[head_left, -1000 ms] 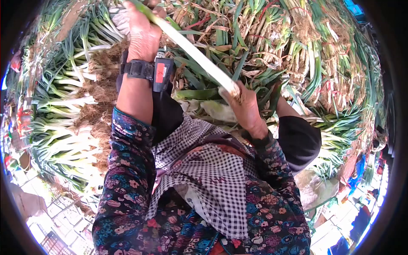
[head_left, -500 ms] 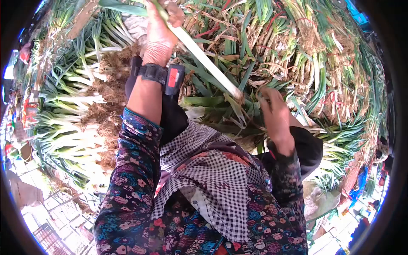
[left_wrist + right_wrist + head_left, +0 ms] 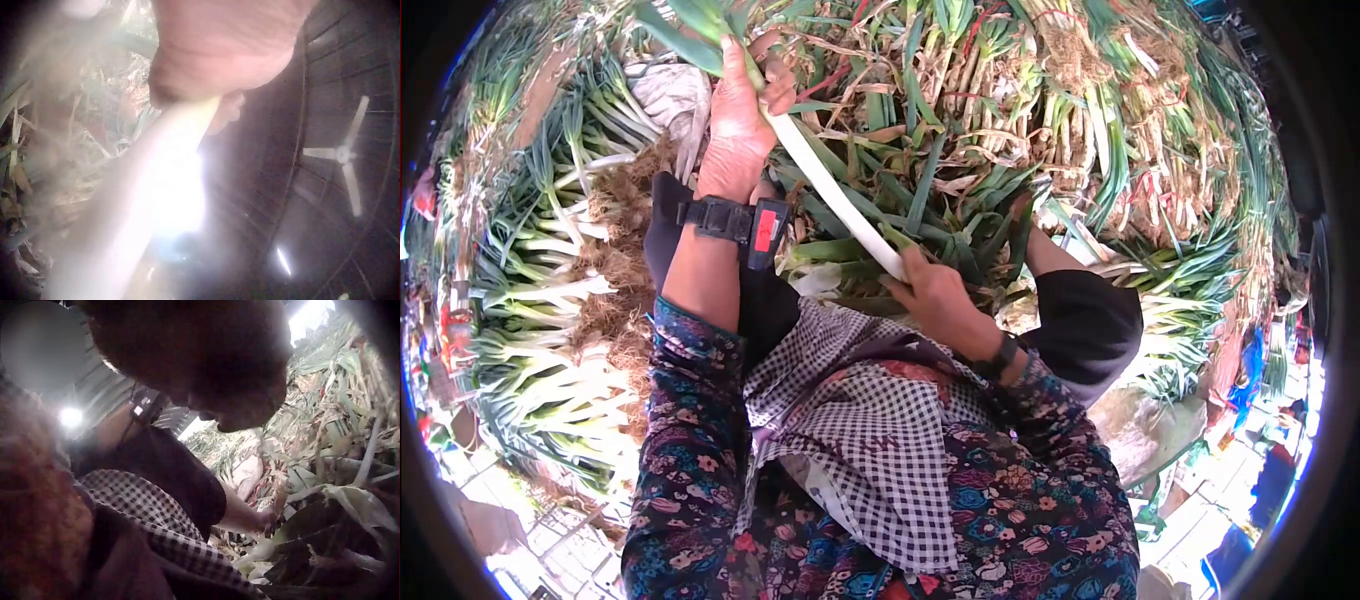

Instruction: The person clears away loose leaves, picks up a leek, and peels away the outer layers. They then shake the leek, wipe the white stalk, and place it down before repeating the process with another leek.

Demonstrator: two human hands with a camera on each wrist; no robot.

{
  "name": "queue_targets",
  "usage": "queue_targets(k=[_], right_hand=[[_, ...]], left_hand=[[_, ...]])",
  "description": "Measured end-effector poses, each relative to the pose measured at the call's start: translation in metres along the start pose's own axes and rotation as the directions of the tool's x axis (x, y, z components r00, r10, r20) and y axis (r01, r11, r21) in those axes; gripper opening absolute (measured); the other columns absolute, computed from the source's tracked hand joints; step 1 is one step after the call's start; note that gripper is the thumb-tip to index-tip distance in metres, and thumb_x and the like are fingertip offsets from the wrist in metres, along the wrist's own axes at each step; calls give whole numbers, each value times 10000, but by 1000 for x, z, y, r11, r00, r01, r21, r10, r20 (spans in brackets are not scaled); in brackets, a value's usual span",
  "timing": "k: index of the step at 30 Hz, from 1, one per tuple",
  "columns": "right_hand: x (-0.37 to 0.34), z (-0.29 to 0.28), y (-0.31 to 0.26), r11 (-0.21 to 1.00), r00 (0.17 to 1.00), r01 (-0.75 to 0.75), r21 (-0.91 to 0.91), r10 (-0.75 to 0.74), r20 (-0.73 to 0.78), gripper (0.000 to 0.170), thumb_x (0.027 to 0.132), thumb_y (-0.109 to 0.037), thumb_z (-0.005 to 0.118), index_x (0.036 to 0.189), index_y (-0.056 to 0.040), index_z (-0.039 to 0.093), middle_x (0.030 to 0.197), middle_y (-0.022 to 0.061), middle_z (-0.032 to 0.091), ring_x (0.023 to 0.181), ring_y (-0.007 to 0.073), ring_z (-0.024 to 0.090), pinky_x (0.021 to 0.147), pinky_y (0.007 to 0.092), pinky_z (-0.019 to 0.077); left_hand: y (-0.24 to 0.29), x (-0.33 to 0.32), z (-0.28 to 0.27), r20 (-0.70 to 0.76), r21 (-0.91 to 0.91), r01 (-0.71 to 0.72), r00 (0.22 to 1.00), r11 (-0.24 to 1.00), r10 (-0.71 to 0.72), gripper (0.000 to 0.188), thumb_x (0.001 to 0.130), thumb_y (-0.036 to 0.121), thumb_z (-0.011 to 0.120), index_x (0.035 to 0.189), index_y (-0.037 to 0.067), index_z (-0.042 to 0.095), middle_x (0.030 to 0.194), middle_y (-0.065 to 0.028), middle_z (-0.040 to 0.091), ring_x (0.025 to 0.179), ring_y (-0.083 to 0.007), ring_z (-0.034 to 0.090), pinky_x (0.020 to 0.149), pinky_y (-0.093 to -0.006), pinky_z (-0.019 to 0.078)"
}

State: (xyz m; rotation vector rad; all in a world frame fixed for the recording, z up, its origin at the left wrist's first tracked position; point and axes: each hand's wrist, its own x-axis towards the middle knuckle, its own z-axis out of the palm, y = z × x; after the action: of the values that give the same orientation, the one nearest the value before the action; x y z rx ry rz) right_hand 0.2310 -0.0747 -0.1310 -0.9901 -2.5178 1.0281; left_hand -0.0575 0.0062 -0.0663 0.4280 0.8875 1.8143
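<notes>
A long leek (image 3: 825, 187) slants across the head view, its green top at the upper left and its white end at the lower right. Around its green part, just above the white, the left hand (image 3: 743, 120) is curled. At the white end, the right hand (image 3: 945, 305) pinches the stalk with thumb and fingers. In the left wrist view the left hand (image 3: 225, 50) grips the leek (image 3: 150, 181), which is blurred and glaring. The right hand (image 3: 194, 356) is a dark shape in the right wrist view, its fingertips hidden.
Loose green leaves (image 3: 920, 210) lie in front of the knees. Leeks with brown roots (image 3: 615, 250) line the left side. Tied bundles (image 3: 1090, 120) fill the back and right. A pale sack (image 3: 1145, 430) sits at the lower right, and a white cloth (image 3: 672, 95) at the upper left.
The right hand left the leek's white end, with a strip of leaf hanging there, then came back and took hold of that end. The left hand kept its hold and moved nearer the body.
</notes>
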Motion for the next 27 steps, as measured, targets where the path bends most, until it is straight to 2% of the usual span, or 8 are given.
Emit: queue_targets(k=[3,4,7,10,12,16,21,27], right_hand=[[-48,-7,42,965,962,-66,-253,129,239,219,841,-167,577,975,-26,476,710,165,614,692,388,617,584,481,459],[-60,-7,54,886,874,-63,-459,271,403,214,841,-162,559,996,-28,496,768,160,627,743,367,629,615,475,465],[-55,-31,55,960,988,-27,-278,69,140,273,853,-189,545,1067,-20,533,1043,182,565,990,328,563,795,426,462],[-11,-53,17,945,984,-31,326,86,-156,363,903,-273,568,1130,6,523,996,197,609,896,365,605,773,411,492],[-2,-50,2,818,995,95,567,-65,-73,372,912,-243,573,1159,29,517,1022,166,629,940,253,616,820,345,480],[-22,-18,-37,441,949,-297,847,39,313,239,902,-165,562,1046,23,532,777,56,567,716,145,563,644,309,479],[-25,-27,-21,808,886,196,555,97,-453,238,880,-86,554,1071,34,477,725,126,531,683,196,570,630,315,467],[-53,-54,1,890,801,107,443,187,-569,439,857,-66,612,1234,25,406,943,195,601,832,178,613,686,313,473]], left_hand=[[21,17,-24,3,60,-19,1000,998,19,709,863,597,510,1210,-21,487,722,-41,462,512,-65,349,409,-186,347],[30,18,-22,-236,201,-36,968,979,84,674,888,567,512,1246,-3,479,897,-142,565,596,-129,483,539,-224,472],[26,4,-12,-313,265,42,949,963,44,591,922,509,510,1288,45,492,1192,-205,549,865,-244,578,788,-323,498],[-7,-4,-3,-245,356,61,969,932,31,558,934,500,496,1304,81,496,1234,-149,548,942,-226,564,818,-308,477],[-23,-9,15,-224,253,84,974,964,-26,522,910,485,556,1189,44,548,822,-21,484,563,-74,385,441,-186,309],[-40,-35,55,86,156,166,980,974,-181,460,949,408,522,1217,34,534,781,41,449,530,-14,319,423,-163,244],[-94,-107,128,341,335,148,901,930,-267,350,952,312,546,1168,37,554,710,34,469,481,-19,343,406,-181,263],[-136,-142,174,357,331,189,882,925,-308,233,953,199,554,1126,44,564,738,10,518,503,-23,408,413,-181,334]])
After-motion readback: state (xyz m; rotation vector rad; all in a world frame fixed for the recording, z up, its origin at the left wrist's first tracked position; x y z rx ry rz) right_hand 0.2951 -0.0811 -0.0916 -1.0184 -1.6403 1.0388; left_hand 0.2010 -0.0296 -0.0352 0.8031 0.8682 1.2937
